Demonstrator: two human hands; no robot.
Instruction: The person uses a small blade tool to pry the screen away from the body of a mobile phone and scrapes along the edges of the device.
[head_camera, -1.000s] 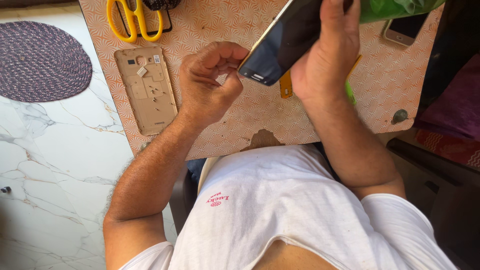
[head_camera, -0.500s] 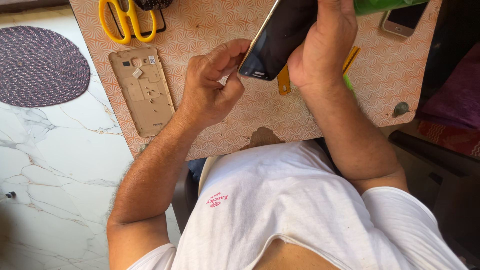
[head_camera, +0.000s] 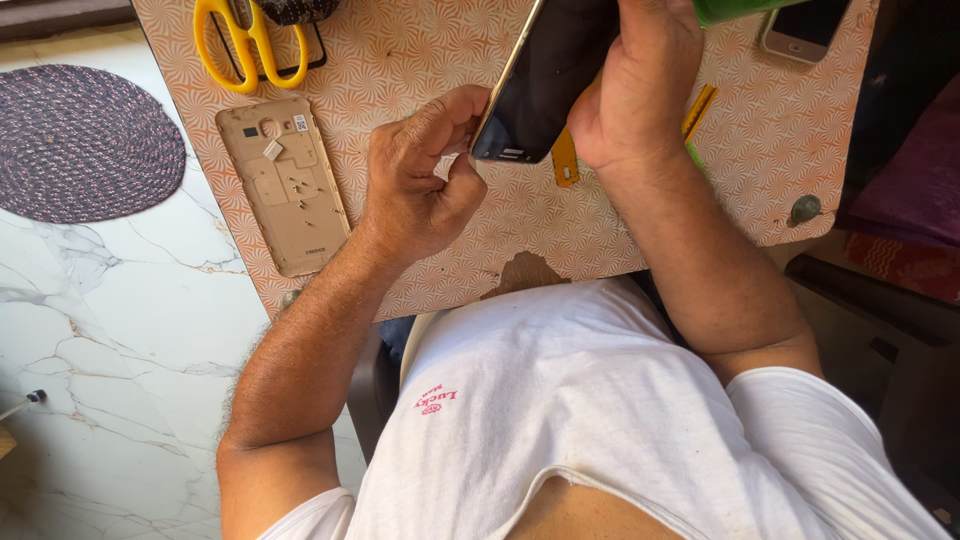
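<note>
The black, glossy-screened smartphone (head_camera: 545, 80) with a thin gold edge is held up off the orange patterned work board (head_camera: 440, 60), tilted so its lower end points down toward the person's chest. The right hand (head_camera: 640, 85) is wrapped around the phone's far side, fingers closed over its back, gripping it firmly. The left hand (head_camera: 420, 180) is curled nearly closed just beside the phone's lower corner, its thumb and forefinger pinched together against the gold edge there; whether anything small sits between those fingertips cannot be told.

Left of the phone, flat on the board, lies a gold plastic phone back cover (head_camera: 285, 185), inner side up. Beyond that cover, at the board's far edge, are yellow-handled scissors (head_camera: 240, 40). Under the phone, partly hidden by the right hand, a yellow plastic pry tool (head_camera: 565, 160) rests on the board. Far left of the phone, off the board, a round purple woven mat (head_camera: 85, 140) lies on the white marble floor (head_camera: 110, 370).
</note>
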